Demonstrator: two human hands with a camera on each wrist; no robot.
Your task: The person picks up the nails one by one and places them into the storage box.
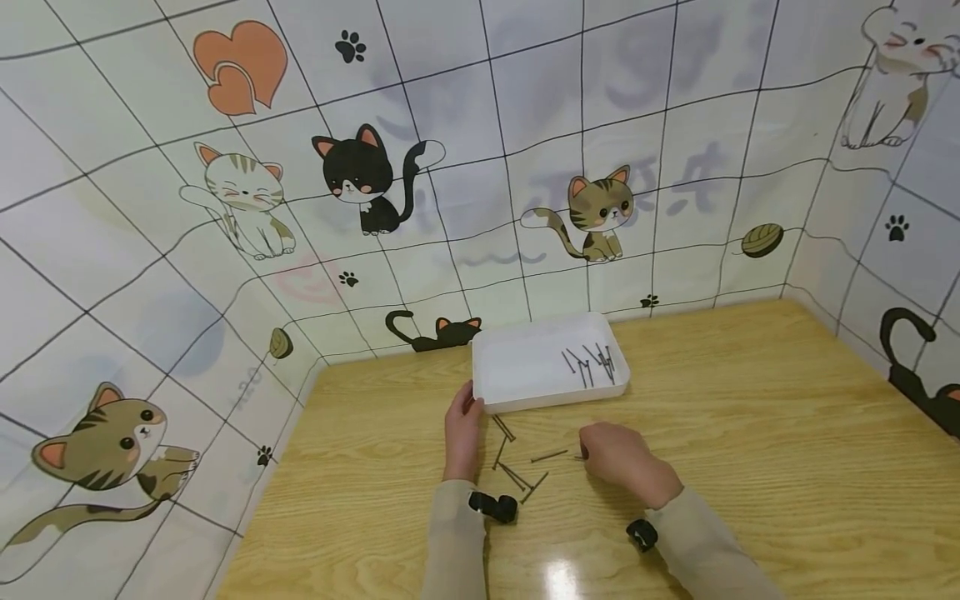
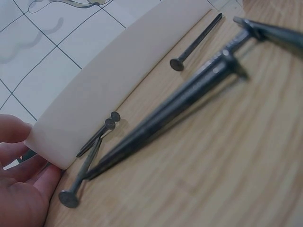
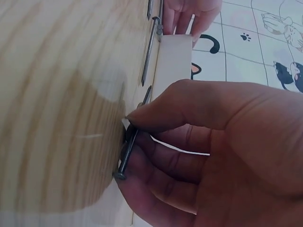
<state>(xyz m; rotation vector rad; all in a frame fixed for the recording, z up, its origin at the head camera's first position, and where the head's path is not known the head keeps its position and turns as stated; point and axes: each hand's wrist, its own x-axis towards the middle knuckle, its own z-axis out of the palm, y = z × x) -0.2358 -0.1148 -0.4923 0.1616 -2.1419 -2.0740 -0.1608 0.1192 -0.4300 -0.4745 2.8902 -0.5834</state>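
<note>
A nail [image 3: 125,161] lies between the thumb and fingers of my right hand [image 1: 626,460], just above the wooden table, in front of the white tray [image 1: 555,402]. My left hand [image 1: 461,437] holds the tray's near left corner. Several loose nails [image 2: 199,42] are scattered on the table between my hands, some crossing one another. One single nail [image 1: 550,456] lies just left of my right fingertips. Inside the tray, on its right side, is a group of several nails [image 1: 587,367]. In the head view my right hand hides most of the nail it pinches.
The wood-grain table [image 1: 750,467] extends to both sides of the tray. Behind it stands a white sheet [image 1: 480,192] with grid lines and cartoon cats, which also runs along the left and right sides. The tray's back edge is close to this sheet.
</note>
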